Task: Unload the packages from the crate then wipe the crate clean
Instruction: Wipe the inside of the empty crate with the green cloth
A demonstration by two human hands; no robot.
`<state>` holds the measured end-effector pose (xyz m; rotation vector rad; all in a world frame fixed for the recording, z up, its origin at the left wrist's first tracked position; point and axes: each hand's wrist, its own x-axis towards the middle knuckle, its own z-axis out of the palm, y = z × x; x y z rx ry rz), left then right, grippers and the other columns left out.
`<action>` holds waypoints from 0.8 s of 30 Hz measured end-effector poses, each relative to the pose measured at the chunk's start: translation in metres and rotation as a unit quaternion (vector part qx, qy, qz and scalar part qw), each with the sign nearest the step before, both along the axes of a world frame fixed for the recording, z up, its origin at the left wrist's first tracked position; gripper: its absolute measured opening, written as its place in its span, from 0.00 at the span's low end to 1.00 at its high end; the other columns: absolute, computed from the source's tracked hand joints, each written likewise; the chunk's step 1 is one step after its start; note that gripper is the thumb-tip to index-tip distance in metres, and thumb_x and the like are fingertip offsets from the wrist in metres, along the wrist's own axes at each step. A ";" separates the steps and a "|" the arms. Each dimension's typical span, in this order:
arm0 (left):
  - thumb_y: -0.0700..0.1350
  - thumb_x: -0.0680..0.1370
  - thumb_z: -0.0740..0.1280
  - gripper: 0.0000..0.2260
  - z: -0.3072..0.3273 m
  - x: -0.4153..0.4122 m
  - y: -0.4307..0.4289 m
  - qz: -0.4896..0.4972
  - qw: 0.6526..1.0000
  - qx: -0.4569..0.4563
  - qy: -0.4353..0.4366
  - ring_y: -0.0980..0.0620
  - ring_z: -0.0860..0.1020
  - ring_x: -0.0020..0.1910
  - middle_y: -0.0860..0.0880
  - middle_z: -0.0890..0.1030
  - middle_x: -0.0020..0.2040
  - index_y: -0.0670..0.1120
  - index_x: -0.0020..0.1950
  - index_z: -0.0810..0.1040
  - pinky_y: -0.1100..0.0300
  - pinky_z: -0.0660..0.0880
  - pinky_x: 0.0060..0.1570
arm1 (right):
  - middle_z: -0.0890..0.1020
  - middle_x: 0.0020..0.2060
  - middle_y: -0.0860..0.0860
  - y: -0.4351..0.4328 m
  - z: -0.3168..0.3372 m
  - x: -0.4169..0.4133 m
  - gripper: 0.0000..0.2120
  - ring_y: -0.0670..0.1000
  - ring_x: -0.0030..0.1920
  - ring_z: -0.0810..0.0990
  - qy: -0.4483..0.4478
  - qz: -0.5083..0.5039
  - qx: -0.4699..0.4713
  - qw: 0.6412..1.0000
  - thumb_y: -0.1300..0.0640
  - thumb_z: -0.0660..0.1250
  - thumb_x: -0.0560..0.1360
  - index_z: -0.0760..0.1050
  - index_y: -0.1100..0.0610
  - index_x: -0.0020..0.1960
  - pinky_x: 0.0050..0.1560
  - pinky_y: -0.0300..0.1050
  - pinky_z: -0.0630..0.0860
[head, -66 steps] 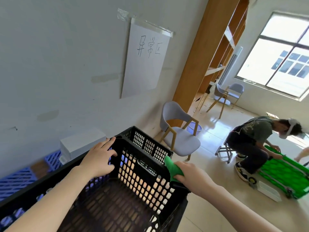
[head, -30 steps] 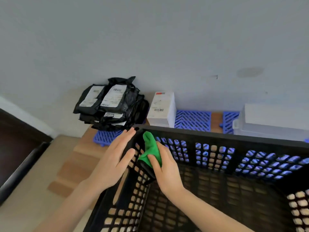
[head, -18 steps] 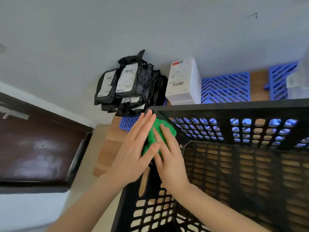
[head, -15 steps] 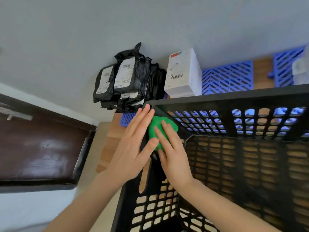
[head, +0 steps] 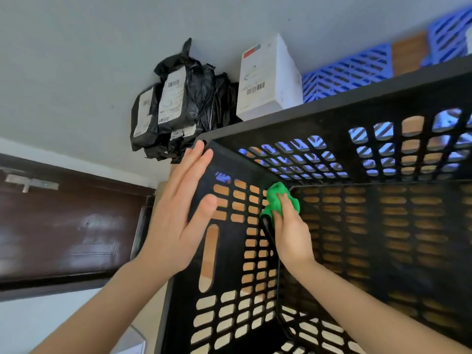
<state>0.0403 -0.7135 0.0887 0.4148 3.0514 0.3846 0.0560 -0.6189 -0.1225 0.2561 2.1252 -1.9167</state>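
The black slotted crate (head: 319,118) fills the right and lower part of the head view, and nothing lies in the part of it I can see. My left hand (head: 178,218) lies flat, fingers straight, against the outside of its left wall near the top corner. My right hand (head: 288,233) is inside the crate and presses a green cloth (head: 277,198) into the lower inner corner where the left wall meets the floor. Several black bagged packages (head: 173,106) and a white box (head: 265,77) are piled against the wall beyond the crate.
Blue slotted pallets (head: 350,70) on a wooden floor lie behind the crate along the grey wall. A dark brown door (head: 63,226) stands at the left.
My right hand has slid the green cloth from the crate's top corner rim down to the inner bottom corner. My left hand has stayed flat on the left wall.
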 end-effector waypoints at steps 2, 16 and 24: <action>0.63 0.81 0.49 0.30 0.001 0.001 0.001 -0.003 1.000 0.004 -0.009 0.56 0.53 0.78 0.54 0.56 0.79 0.47 0.78 0.59 0.56 0.53 0.76 | 0.78 0.59 0.53 -0.001 0.015 -0.002 0.18 0.52 0.58 0.78 -0.039 -0.044 -0.036 0.998 0.54 0.53 0.83 0.64 0.51 0.72 0.58 0.49 0.76; 0.63 0.81 0.52 0.34 0.003 -0.001 -0.001 -0.022 0.999 0.032 -0.012 0.50 0.54 0.79 0.49 0.57 0.80 0.42 0.79 0.54 0.44 0.55 0.76 | 0.56 0.77 0.51 -0.002 0.066 0.007 0.26 0.51 0.77 0.53 0.310 0.046 -0.016 0.950 0.58 0.58 0.79 0.59 0.51 0.75 0.76 0.47 0.53; 0.63 0.81 0.50 0.32 0.003 -0.001 0.001 -0.004 1.000 0.012 -0.013 0.54 0.54 0.78 0.51 0.57 0.79 0.46 0.79 0.56 0.52 0.54 0.76 | 0.56 0.76 0.47 0.012 -0.005 0.014 0.27 0.48 0.75 0.58 0.021 0.067 0.045 0.996 0.60 0.57 0.81 0.53 0.50 0.77 0.73 0.44 0.56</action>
